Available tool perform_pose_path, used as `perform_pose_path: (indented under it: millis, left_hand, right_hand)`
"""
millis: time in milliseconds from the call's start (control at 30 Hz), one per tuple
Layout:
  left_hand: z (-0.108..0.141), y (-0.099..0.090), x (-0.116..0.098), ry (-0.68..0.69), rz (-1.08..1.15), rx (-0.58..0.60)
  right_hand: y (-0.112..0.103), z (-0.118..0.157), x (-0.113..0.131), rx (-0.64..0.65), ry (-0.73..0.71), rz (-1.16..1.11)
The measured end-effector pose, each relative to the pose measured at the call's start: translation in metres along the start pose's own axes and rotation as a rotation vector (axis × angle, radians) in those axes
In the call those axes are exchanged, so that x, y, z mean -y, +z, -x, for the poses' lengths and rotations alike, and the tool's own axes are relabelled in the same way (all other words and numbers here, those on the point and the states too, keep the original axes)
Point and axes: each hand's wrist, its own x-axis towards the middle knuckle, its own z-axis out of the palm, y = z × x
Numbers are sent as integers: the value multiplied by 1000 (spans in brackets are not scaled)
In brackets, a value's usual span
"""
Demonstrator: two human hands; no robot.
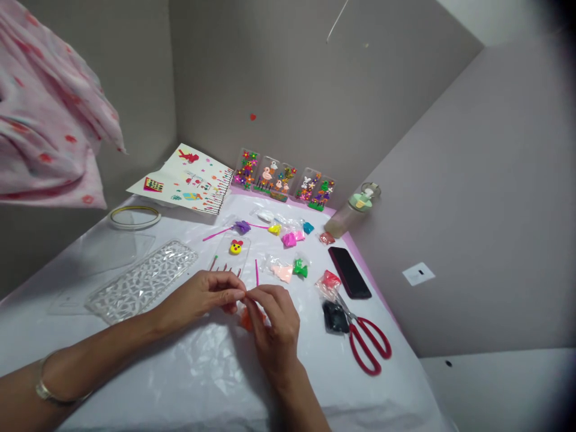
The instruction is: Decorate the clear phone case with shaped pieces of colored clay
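Observation:
My left hand (219, 290) and my right hand (275, 318) meet fingertip to fingertip above the table, both closed in a pinch. Whatever lies between the fingertips is too small and hidden to name. Just below them, a packet of orange clay (246, 319) is partly covered by the right hand. Behind the hands lies a clear phone case (225, 255) bearing a yellow chick face (236, 246) with red on top and thin brown and green strips near its lower end. A pink stick tool (257, 272) rests right of the case.
Bagged clay lumps, among them green (300, 268) and red (330, 279), lie about the middle. Red-handled scissors (369, 345), a black clay packet (335, 317) and a phone (350, 273) are right. A textured clear case (144, 281) lies left; a bottle (348, 216) and decorated cases (269, 174) stand behind.

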Motion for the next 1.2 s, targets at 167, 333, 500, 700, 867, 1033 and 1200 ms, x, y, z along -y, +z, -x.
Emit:
perform_pose_path:
  millis: [167, 333, 500, 700, 867, 1033, 1200]
  left_hand:
    - [-1, -1, 3, 5, -15, 3]
    - [0, -1, 6, 13, -22, -3]
    - [-1, -1, 3, 5, -17, -6]
    - [-1, -2, 1, -18, -36, -43]
    - [1, -2, -3, -32, -64, -63]
    - [3, 0, -3, -36, -47, -42]
    - [1, -2, 5, -31, -47, -30]
  right_hand:
    - [2, 0, -1, 24, -28, 5]
    - [3, 2, -3, -10, -29, 28]
    - [5, 2, 0, 14, -15, -4]
    - [-14, 0, -12, 1, -44, 62]
    - [-91, -14, -88, 26, 419, 470]
    - [-146, -34, -168, 230, 751, 747]
    - [-150, -32, -204, 362, 843, 830]
